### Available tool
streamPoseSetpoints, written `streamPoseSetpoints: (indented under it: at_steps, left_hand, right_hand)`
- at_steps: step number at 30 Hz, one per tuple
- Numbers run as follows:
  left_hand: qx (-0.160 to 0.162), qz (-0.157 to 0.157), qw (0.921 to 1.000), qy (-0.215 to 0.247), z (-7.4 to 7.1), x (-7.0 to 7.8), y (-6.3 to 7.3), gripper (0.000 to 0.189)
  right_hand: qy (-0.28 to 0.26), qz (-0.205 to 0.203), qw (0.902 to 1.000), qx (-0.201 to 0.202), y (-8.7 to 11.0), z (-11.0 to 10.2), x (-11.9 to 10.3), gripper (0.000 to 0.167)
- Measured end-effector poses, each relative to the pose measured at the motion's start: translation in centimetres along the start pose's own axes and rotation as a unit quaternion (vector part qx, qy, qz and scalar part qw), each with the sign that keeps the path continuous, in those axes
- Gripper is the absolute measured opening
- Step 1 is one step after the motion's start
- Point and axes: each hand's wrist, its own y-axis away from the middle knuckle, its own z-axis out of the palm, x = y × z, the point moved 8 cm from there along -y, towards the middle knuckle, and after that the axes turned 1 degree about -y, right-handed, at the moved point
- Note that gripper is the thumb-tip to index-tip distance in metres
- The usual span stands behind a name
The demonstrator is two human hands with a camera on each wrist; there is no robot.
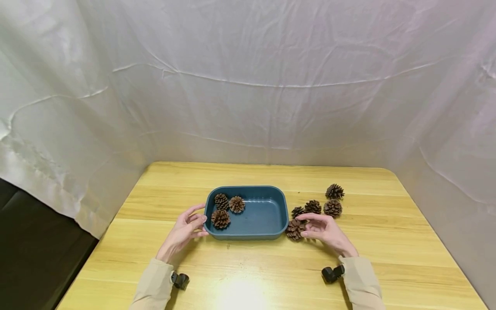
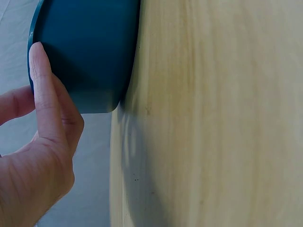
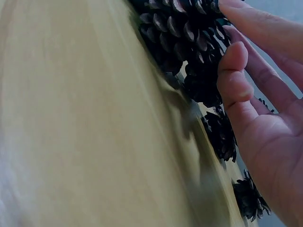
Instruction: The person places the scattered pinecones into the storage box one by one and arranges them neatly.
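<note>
A dark teal rectangular tray (image 1: 248, 236) stands on the table with three pine cones inside, one of them a brown cone (image 1: 221, 219) at its left end. My left hand (image 1: 186, 230) holds the tray's left end, its thumb at the rim and other fingers against the outer wall. Just beyond the tray's right wall, my right hand (image 1: 325, 232) has thumb and index finger around a large pine cone (image 1: 295, 230). In the right wrist view that pine cone (image 3: 182, 33) lies at the fingertips, its far side out of frame.
Several more pine cones lie right of the tray, among them one dark cone (image 1: 312, 207), another cone (image 1: 333, 208) and the farthest cone (image 1: 335, 191). The wooden table (image 1: 240, 267) is bordered by pale curtains (image 1: 271, 107) at the back and sides.
</note>
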Motion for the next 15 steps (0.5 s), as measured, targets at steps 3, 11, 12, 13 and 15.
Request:
streamPoseSetpoints:
  at_steps: [3,11,12,13,15]
  left_hand:
    - [0.002,0.000,1.0000,0.001,-0.01,-0.03,-0.04,0.060]
    - [0.001,0.001,1.0000,0.002,0.01,-0.03,-0.08,0.060]
    - [0.001,0.001,1.0000,0.002,0.01,-0.03,-0.08,0.060]
    - [0.001,0.001,1.0000,0.003,0.01,-0.03,-0.08,0.060]
    - [0.000,0.000,1.0000,0.004,0.02,-0.05,-0.09,0.060]
  right_hand:
    - [0.009,0.006,0.9999,0.007,-0.05,-0.11,0.07,0.049]
    - [0.020,0.010,0.9996,0.016,-0.16,-0.20,0.20,0.047]
    - [0.023,0.010,0.9995,0.017,-0.17,-0.22,0.23,0.047]
    - [0.027,0.007,0.9994,0.018,-0.19,-0.24,0.23,0.047]
    - [0.033,0.004,0.9993,0.020,-0.21,-0.26,0.22,0.046]
